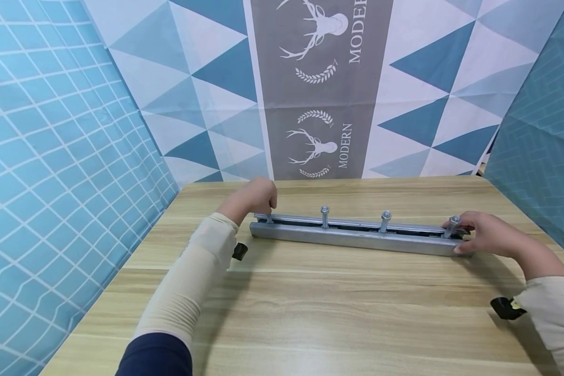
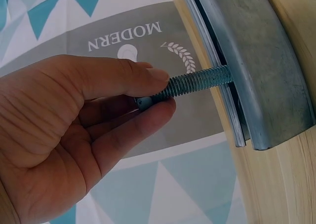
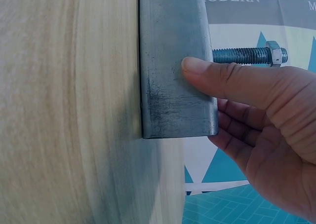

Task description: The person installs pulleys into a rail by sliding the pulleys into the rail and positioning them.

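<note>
A long grey metal channel (image 1: pixel 352 238) lies across the table, slot facing up, with several threaded bolts standing in it. At its left end, my left hand (image 1: pixel 256 197) pinches the top of a bolt (image 2: pixel 197 82) between thumb and fingers; the fingers partly hide that end. My right hand (image 1: pixel 493 235) grips the channel's right end, thumb on the front wall (image 3: pixel 175 86) and fingers behind. Close by that hand stands another bolt (image 3: pixel 239 55), with a hex nut (image 3: pixel 273 53) near its tip. Two middle bolts (image 1: pixel 325 218) also carry nuts on top.
The wood-grain table (image 1: pixel 310 313) reaches back to a patterned cloth (image 1: pixel 317 94) with deer prints. A blue tiled sheet (image 1: pixel 51 146) borders the left side, and a teal sheet (image 1: pixel 545 141) the right. Small black pieces (image 1: pixel 239 251) show below both sleeves.
</note>
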`<state>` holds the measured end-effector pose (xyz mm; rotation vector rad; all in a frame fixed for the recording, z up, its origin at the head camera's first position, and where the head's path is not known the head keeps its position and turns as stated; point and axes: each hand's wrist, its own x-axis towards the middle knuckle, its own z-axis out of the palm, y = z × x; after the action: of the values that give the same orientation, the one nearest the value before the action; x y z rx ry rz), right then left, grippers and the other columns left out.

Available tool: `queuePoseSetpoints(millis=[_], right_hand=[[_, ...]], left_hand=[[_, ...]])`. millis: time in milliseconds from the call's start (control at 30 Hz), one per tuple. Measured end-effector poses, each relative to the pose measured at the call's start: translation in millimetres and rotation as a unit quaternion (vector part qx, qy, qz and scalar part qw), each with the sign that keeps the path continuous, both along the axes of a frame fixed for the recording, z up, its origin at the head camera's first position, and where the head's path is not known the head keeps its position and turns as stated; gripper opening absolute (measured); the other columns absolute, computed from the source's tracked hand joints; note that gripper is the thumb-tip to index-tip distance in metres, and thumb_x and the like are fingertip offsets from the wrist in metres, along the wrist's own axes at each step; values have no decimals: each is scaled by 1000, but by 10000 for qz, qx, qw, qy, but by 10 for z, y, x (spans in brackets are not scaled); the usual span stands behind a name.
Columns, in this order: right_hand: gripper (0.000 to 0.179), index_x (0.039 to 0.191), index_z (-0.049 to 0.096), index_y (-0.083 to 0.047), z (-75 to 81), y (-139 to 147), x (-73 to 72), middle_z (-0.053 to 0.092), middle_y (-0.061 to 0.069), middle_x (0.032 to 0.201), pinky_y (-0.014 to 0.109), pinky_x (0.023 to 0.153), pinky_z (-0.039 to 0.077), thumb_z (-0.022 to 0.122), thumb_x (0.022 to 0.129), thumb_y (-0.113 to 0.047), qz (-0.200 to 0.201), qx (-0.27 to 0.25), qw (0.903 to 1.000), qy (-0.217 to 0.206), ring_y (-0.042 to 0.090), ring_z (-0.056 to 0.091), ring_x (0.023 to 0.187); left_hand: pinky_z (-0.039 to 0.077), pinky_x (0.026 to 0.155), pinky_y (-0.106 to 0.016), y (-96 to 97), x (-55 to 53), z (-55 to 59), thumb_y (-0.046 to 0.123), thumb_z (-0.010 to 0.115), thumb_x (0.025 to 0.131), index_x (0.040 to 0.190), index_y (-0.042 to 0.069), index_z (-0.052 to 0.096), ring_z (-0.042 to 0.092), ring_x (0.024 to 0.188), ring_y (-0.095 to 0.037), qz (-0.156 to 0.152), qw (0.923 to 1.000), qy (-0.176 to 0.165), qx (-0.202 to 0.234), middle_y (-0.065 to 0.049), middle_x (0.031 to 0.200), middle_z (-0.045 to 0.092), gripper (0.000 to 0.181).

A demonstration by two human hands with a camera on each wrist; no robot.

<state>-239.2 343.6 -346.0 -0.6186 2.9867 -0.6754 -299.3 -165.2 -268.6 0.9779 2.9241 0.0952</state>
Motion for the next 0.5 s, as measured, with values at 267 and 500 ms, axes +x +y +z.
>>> queuePoseSetpoints(millis=[267,500], right_hand=[[58,117,65,4,4,1,2,63,19,108,62,85,45,88,67,-14,-26,36,10000,2,46,56,106],[58,117,65,4,5,2,1,64,18,106,62,84,45,88,66,-14,-27,30,10000,-9,45,57,105]], left_hand=[[13,56,-30,33,26,4,-16,43,64,55,16,23,8,56,-14,8,10000,74,0,3,58,12,39],[14,56,-30,31,38,1,-16,45,64,56,16,23,8,57,-14,-52,9999,88,92,3,58,12,40]])
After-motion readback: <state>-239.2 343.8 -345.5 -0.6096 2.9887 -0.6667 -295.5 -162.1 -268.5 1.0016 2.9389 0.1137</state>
